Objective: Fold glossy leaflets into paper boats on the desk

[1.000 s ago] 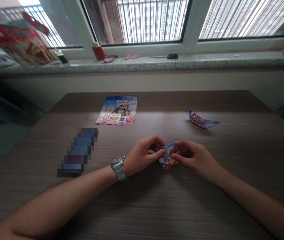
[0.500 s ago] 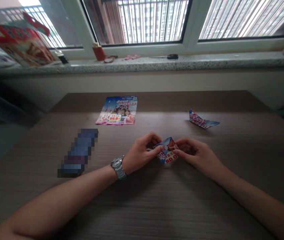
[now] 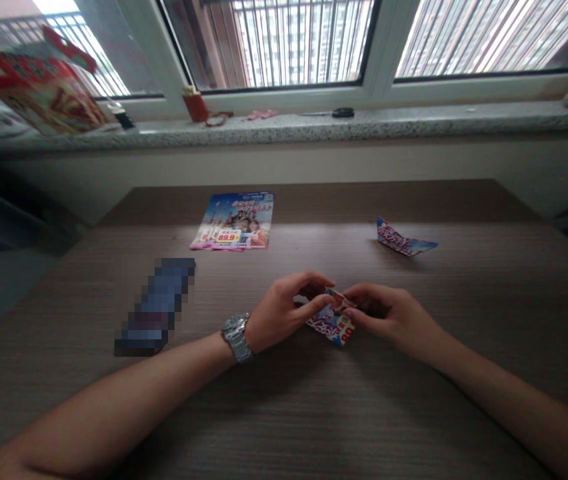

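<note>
Small folded blue-red-yellow paper [image 3: 333, 325], tilted, between left grip [image 3: 287, 312] and right grip [image 3: 389, 313]

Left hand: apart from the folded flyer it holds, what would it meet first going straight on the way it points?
Most likely the right hand, at the other side of the folded flyer; the left hand points roughly towards it, though one view leaves depth unclear.

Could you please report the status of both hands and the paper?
Left hand, right hand: both gripping folded paper. Phone off to the left, leaflets farther back, neither touching the hands.
</note>
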`<state>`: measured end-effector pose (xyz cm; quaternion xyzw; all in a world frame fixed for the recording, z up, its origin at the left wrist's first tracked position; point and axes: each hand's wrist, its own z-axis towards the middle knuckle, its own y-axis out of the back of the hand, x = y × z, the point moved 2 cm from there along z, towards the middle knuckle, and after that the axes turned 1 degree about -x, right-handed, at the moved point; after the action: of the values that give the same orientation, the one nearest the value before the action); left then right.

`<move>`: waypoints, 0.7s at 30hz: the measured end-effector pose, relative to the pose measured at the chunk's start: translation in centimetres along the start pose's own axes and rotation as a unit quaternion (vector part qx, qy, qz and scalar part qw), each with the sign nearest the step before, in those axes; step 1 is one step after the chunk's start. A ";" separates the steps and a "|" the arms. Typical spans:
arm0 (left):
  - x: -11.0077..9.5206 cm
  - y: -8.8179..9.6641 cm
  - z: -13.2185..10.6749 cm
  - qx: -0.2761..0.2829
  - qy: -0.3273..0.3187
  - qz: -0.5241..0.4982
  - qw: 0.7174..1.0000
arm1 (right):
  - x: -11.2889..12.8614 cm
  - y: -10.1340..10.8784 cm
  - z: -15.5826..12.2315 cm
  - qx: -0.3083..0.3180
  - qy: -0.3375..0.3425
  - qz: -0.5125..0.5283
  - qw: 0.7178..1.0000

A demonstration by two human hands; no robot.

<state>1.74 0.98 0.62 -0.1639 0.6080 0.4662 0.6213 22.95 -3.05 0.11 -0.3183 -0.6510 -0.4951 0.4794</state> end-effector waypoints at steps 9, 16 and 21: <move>0.1 0.4 0.2 -0.032 0.021 -0.010 0.999 | -0.6 0.5 0.2 -0.014 -0.009 -0.032 0.999; 0.1 0.4 0.2 -0.030 0.023 -0.010 0.999 | -0.3 0.7 0.1 -0.014 0.005 -0.049 0.999; 0.5 0.3 0.2 -0.034 0.023 -0.007 0.999 | -0.1 0.6 0.1 -0.016 -0.008 -0.028 0.999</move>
<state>1.52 1.49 0.33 -0.2001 0.6050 0.4781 0.6045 23.51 -2.75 0.20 -0.3115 -0.6553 -0.5164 0.4548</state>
